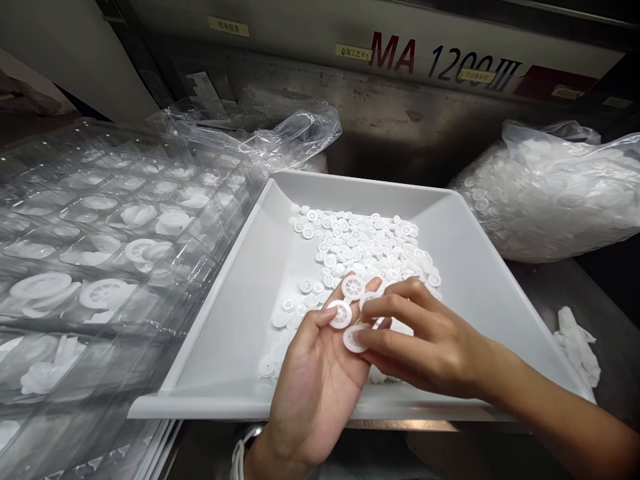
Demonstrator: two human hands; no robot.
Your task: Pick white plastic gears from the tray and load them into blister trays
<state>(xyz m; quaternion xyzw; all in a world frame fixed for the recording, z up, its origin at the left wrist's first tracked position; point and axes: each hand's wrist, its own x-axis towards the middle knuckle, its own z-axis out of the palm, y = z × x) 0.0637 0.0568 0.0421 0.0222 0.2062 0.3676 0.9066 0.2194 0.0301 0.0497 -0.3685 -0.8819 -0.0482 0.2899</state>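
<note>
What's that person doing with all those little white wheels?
A person is handling small white wheels with both bare hands. The left hand lies open, palm up, with a few wheels on it, and the right hand is touching them with its fingers. Below them is a white tray holding a heap of wheels. A clear compartment tray with more wheels lies to the left, and a full plastic bag sits to the right.

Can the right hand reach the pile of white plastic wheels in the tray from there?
Probably yes: the right hand sits over the tray, beside the pile of white plastic wheels, with nothing between.
</note>
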